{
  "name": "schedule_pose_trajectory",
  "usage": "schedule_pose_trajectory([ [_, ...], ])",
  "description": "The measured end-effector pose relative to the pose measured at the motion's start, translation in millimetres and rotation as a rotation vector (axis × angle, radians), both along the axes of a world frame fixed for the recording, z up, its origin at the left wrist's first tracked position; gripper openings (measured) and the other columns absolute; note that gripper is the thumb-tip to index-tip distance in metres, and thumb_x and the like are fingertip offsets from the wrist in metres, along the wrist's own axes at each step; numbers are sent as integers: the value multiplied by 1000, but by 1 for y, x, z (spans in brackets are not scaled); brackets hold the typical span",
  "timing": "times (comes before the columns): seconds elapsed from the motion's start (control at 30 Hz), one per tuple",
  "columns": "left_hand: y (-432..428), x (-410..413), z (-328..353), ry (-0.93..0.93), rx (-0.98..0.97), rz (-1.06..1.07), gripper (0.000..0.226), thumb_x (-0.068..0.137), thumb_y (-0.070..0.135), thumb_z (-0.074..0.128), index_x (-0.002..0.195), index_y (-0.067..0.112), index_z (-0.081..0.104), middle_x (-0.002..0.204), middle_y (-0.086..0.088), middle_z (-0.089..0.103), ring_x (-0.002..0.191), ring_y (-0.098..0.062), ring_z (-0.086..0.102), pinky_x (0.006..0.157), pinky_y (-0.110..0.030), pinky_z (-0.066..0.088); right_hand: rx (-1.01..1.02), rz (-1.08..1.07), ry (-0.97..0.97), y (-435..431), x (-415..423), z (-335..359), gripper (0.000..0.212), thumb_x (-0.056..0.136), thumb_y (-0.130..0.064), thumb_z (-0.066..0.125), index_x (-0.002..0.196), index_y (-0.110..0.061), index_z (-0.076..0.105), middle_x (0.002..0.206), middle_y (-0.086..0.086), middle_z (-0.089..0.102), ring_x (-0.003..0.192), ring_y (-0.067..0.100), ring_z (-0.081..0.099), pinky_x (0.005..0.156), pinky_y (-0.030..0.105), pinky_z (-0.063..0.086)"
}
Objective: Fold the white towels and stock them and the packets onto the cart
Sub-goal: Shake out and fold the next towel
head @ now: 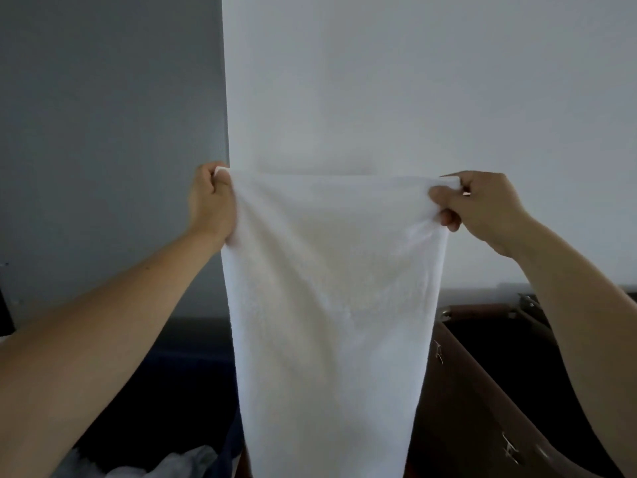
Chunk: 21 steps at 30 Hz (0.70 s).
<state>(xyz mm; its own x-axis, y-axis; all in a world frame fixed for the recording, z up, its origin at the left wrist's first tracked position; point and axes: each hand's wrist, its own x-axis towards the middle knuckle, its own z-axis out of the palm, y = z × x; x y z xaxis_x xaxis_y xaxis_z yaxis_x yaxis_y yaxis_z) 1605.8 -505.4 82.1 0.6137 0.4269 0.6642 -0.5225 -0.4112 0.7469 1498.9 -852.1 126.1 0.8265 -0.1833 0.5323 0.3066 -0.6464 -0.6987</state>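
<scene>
Towel point(331, 305) hangs raised before the wall point(413, 81), your left hand point(212, 201) clenched on one top corner, your right hand point(482, 208) pinching the other; it hides part of the brown container point(482, 391) and crumpled cloth point(172, 460) below.

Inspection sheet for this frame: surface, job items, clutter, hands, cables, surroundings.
Surface: nothing seen; no tabletop in view.
Job's things: white towel held up, hanging straight down, bottom edge out of frame; packets not seen.
Clutter: crumpled pale fabric at lower left, possibly more towels.
Grippers: left hand grips the towel's upper left corner; right hand pinches the upper right corner.
Cables: nothing seen.
Surroundings: grey wall panel on the left, white wall behind; brown unit with metal fittings at lower right, maybe the cart.
</scene>
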Motion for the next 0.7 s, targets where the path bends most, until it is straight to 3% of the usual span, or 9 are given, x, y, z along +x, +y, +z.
schedule_pose_trajectory([
  [0.1, -3, -2, -2, -51, 41, 7, 30, 103, 19, 36, 115, 0, 56, 110, -12, 62, 100, -24, 57, 82, -28, 42, 106, -52, -58, -3, 6, -3, 11, 94, -23, 64, 89, -14, 67, 61, 4, 65, 54, 20, 55, 66, 35, 49],
  [0.17, -5, -5, 1, -87, 75, 3, 32, 104, 19, 38, 120, 0, 58, 115, -12, 63, 102, -22, 58, 83, -25, 42, 241, -53, -101, -3, 10, -5, 10, 94, -20, 64, 91, -11, 67, 66, 6, 66, 56, 22, 61, 66, 40, 54],
  [0.23, -5, -5, 2, -123, 87, -8, 32, 102, 19, 41, 115, -3, 59, 110, -17, 65, 98, -25, 59, 78, -25, 44, 347, -35, -110, -2, 13, -6, 9, 96, -18, 62, 93, -10, 66, 74, 7, 67, 55, 20, 66, 62, 38, 59],
  [0.3, -5, -7, 1, -118, 39, -45, 31, 101, 24, 46, 112, -2, 61, 95, -7, 65, 82, -14, 60, 67, -14, 44, 400, -18, -88, -2, 15, -5, 10, 98, -19, 61, 90, -12, 63, 81, 11, 67, 54, 22, 67, 59, 39, 60],
  [0.4, -7, -11, -1, -37, -56, -102, 35, 92, 40, 65, 99, 6, 64, 80, 9, 60, 67, 1, 56, 55, -8, 43, 435, -18, -50, -2, 17, -6, 14, 99, -20, 60, 89, -10, 61, 81, 12, 66, 53, 23, 67, 59, 40, 61],
  [0.53, -7, -23, -5, 135, -192, -359, 33, 80, 33, 80, 90, 5, 67, 82, -1, 71, 64, -11, 69, 53, -25, 56, 433, -27, -39, -1, 23, -14, 17, 99, -20, 59, 91, -6, 60, 75, 10, 63, 50, 21, 62, 59, 40, 56],
  [0.7, 4, -26, -5, 332, -296, -619, 15, 86, 22, 73, 89, 8, 69, 85, -4, 76, 72, -18, 74, 58, -30, 59, 363, -12, -47, -5, 23, -15, 16, 99, -21, 58, 87, -10, 60, 68, 10, 64, 62, 31, 61, 70, 47, 53],
])
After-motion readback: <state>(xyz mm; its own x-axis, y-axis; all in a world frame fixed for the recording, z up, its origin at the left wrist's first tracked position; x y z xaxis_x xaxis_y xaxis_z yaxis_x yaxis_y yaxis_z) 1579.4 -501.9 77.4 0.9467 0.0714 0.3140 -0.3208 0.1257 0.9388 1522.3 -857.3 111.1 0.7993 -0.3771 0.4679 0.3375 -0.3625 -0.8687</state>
